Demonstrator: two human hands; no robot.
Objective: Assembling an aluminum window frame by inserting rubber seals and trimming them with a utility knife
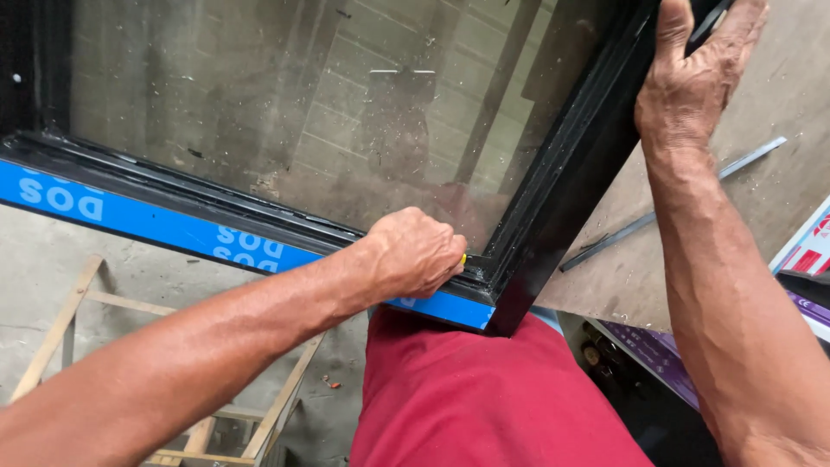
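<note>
A large glazed window frame [553, 216] of black metal is filling most of the view, lying tilted with its near right corner resting against the person's lap, which is covered in red cloth [484, 398]. Its dusty glass pane [285, 112] is reflecting a block wall and is speckled with grit. A blue protective strip [173, 227] with white lettering is running along the frame's near rail, from the far left to the corner.

To the right, a brown board surface [778, 95] is lying beside the frame, carrying a thin grey metal strip [674, 203] that is stretching diagonally, just apart from the frame's right rail. At the near left, a wooden lattice of slats [277, 406] is standing on the concrete floor [35, 268] below the frame. At the right edge, coloured printed sheets [808, 251] are showing beyond the forearm.

The right hand [692, 78] is gripping the frame's right rail far up, fingers curled around the black edge and thumb lying along it. The left hand [415, 255] is closing into a fist at the near right corner of the frame, pressing against the inner channel where glass meets rail. It is clenching a small yellow-tipped tool [464, 258], of which only a sliver is showing past the knuckles; what kind of tool it is cannot be told.
</note>
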